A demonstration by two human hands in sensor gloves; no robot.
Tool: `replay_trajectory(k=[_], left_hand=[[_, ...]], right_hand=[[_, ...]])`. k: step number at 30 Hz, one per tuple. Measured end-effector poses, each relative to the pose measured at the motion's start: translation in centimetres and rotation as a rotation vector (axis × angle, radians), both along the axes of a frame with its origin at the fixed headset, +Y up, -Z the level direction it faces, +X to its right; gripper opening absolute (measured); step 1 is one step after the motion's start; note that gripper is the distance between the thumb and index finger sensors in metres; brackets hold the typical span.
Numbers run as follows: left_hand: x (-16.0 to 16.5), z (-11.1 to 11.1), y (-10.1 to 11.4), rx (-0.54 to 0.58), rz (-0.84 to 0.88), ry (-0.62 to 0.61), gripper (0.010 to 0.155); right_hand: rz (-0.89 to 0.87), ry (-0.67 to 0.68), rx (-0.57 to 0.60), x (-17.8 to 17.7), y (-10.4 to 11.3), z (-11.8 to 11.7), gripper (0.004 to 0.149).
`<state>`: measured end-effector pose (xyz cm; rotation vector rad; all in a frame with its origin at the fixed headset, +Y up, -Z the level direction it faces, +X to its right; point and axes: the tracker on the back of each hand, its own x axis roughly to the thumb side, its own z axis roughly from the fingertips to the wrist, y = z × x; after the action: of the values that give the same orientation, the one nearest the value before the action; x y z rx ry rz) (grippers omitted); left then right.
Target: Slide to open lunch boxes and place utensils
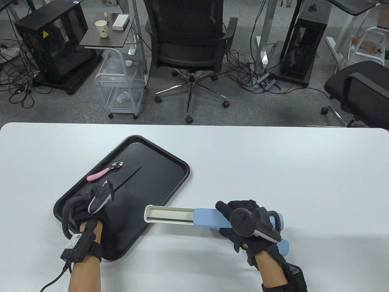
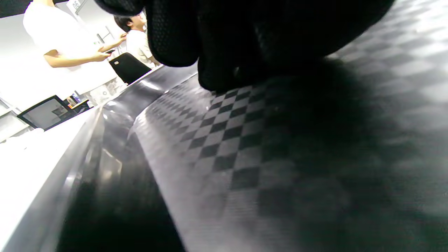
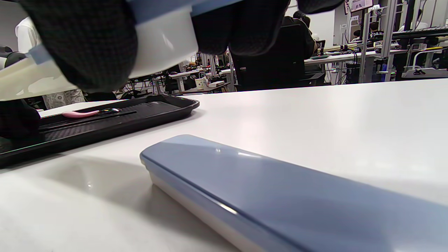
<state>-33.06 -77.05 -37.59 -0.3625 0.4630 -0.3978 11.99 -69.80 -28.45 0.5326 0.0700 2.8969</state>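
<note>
A black tray (image 1: 179, 165) lies on the left of the white table. On it are a pink-handled spoon (image 1: 103, 172) and a thin black chopstick (image 1: 130, 176). My left hand (image 1: 104, 191) rests on the tray at the chopstick's near end. Its fingertips (image 2: 224, 66) touch the checkered tray floor (image 2: 245, 147), and the tracker hides any grip. My right hand (image 1: 234, 219) grips a long lunch box just above the table. Its blue lid (image 1: 209, 217) is slid back, baring the white inner tray (image 1: 168, 214), which looks empty. A second, closed blue lunch box (image 3: 280, 196) lies under that hand.
The closed box's end (image 1: 284, 247) pokes out beside my right wrist. The table's far edge (image 1: 194, 124) faces an office chair (image 1: 191, 39) and a wire cart (image 1: 121, 82) on the floor. People stand at desks in the background of the wrist views.
</note>
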Motion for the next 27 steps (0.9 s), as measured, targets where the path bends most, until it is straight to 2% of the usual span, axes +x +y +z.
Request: replay_trajectory(k=[5, 11, 15, 18, 21, 27], left_hand=[[-0.3, 0.8, 1.2, 0.117, 0.124, -0.048, 0.045], [-0.7, 3.0, 3.9, 0.310, 0.377, -0.149, 0.046], [-0.4, 5.2, 7.1, 0.477, 0.534, -0.280, 0.047], [0.5, 6.9, 8.8, 0.546, 0.606, -0.412, 0.047], [1.7, 8.1, 9.3, 0.571, 0.612, -0.506, 0.047], [3.1, 9.2, 8.5, 0.500, 0.543, -0.593, 0.046]], right_hand=[[0.005, 0.000, -0.009, 0.0, -0.1, -0.1, 0.077], [0.015, -0.005, -0.019, 0.1, -0.2, -0.1, 0.077], [0.017, -0.010, -0.026, 0.1, -0.3, -0.2, 0.077], [0.018, -0.016, -0.028, 0.2, -0.3, -0.2, 0.077], [0.013, -0.023, -0.027, 0.4, -0.3, -0.3, 0.077], [0.012, -0.036, -0.037, 0.8, -0.6, -0.5, 0.076]])
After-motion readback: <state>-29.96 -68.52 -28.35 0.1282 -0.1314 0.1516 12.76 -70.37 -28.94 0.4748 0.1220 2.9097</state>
